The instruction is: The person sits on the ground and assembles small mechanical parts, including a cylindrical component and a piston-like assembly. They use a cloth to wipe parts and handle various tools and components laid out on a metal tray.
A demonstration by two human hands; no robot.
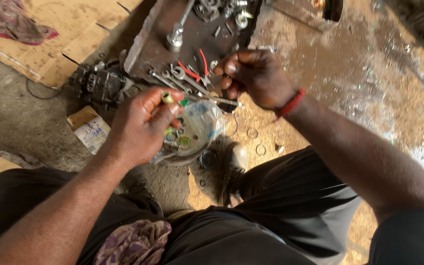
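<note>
My left hand (141,125) pinches a small yellow-green tube (167,98) between thumb and fingers and also grips a clear plastic bag (199,125) that hangs below it with small round parts inside. My right hand (253,73), with a red band at the wrist, is closed on a thin metal rod (222,100) that points left toward the bag's mouth. Both hands hover above the ground in front of my knees.
Several wrenches (177,78) and red-handled pliers (197,68) lie on a dark metal plate (148,44) with a socket tool (175,39). A greasy engine part (99,83) sits left, a small printed carton (92,132) nearby. Metal rings (252,132) dot the sandy ground. A patterned rag (133,243) rests on my lap.
</note>
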